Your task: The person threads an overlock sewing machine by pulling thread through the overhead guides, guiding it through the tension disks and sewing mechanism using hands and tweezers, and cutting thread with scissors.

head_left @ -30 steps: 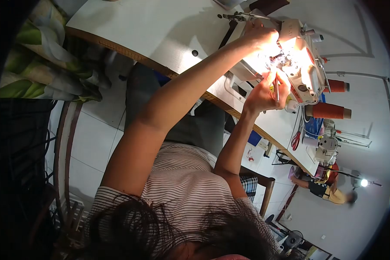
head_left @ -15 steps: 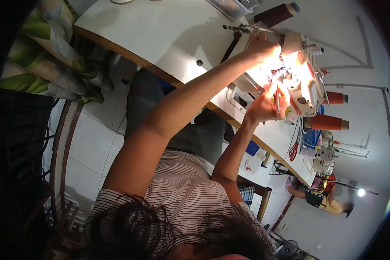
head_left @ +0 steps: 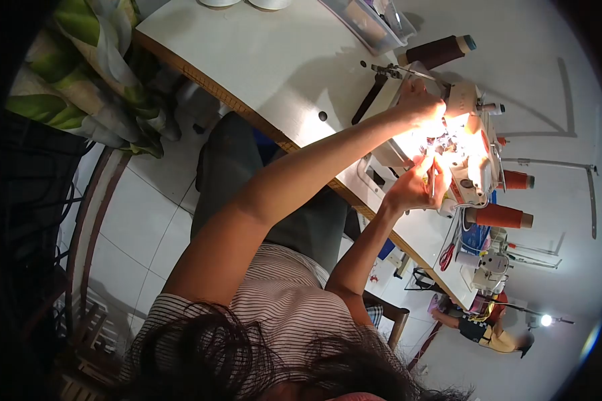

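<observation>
At the top right a white sewing machine (head_left: 463, 100) stands on the worktable, its working area washed out by a bright lamp. My left hand (head_left: 418, 107) reaches in beside the machine head with fingers bent inward; glare hides the fingertips and whatever they pinch. Just below it, my right hand (head_left: 411, 189) is closed around a slim metal tool (head_left: 432, 180), perhaps tweezers, pointing at the lit area. Fine parts and thread there cannot be made out.
Orange thread cones (head_left: 498, 216) and a dark cone (head_left: 441, 52) surround the machine. Red-handled scissors (head_left: 447, 257) lie on the white table (head_left: 274, 57). A plastic bin (head_left: 368, 27) sits at the back edge. Another person (head_left: 491, 334) is by a farther machine (head_left: 493, 262).
The view has shifted, so the table, machine and hands sit lower in the picture. Both hands stay at the machine in nearly the same pose, the tool still in my right hand.
</observation>
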The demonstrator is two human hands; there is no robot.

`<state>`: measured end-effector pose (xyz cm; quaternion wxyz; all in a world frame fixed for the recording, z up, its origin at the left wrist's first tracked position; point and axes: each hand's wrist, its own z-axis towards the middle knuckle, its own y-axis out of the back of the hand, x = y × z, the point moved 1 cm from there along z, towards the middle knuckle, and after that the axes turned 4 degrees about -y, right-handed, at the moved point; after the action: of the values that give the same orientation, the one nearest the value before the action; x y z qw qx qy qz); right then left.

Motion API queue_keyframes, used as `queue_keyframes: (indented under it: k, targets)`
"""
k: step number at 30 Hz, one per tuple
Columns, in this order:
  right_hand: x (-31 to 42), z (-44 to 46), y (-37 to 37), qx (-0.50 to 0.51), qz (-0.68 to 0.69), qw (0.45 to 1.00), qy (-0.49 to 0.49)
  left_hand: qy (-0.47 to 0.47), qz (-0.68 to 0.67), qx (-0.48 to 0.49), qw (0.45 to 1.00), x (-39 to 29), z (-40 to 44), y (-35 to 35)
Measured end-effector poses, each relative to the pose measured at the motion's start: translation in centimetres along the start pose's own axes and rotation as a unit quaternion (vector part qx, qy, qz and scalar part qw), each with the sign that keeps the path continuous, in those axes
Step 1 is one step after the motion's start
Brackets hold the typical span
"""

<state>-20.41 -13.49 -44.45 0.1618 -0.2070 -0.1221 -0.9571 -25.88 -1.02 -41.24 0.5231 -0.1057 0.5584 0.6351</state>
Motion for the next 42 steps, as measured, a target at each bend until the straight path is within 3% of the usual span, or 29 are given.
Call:
queue_keyframes:
  k: [6, 8, 14, 21, 23, 25, 32, 34, 38, 42]
  targets:
    - [0.4, 0.2, -0.1, 0.011, 0.02, 1.0, 0.005, 0.002, -0.015, 0.022, 1.0, -0.2, -0.2, 0.1]
    - [0.4, 0.3, -0.2, 0.017, 0.015, 1.0, 0.016, -0.014, -0.029, -0.042, 0.999, 0.2, 0.3, -0.8]
    - [0.7, 0.3, -0.3, 0.022, 0.026, 0.999, -0.011, -0.038, -0.046, -0.053, 0.997, 0.7, 0.7, -1.7]
    - [-0.4, 0.3, -0.4, 0.01, 0.029, 0.998, 0.053, -0.042, -0.013, -0.059, 0.997, 0.6, 0.8, -1.8]
    - [-0.3, 0.3, -0.4, -0.004, 0.041, 0.995, 0.091, -0.045, -0.013, -0.05, 0.998, 0.6, 0.8, -1.6]
    - [-0.1, 0.3, -0.3, 0.009, 0.018, 0.999, 0.034, -0.045, -0.019, -0.041, 0.998, 0.6, 1.0, -1.5]
    - [-0.8, 0.4, -0.2, 0.023, 0.001, 1.0, 0.022, -0.028, -0.042, -0.009, 0.999, 0.5, 1.1, -1.1]
    - [-1.0, 0.4, -0.1, 0.014, -0.038, 0.998, 0.057, -0.026, -0.028, -0.005, 0.999, 0.3, 1.0, -0.8]
    - [-0.8, 0.4, -0.2, 0.024, 0.0, 0.999, 0.025, -0.029, -0.013, 0.001, 0.999, 0.2, 0.7, -0.4]
    - [-1.8, 0.2, -0.1, 0.034, 0.006, 0.996, 0.085, -0.029, -0.016, 0.012, 0.999, 0.2, 0.7, -0.4]
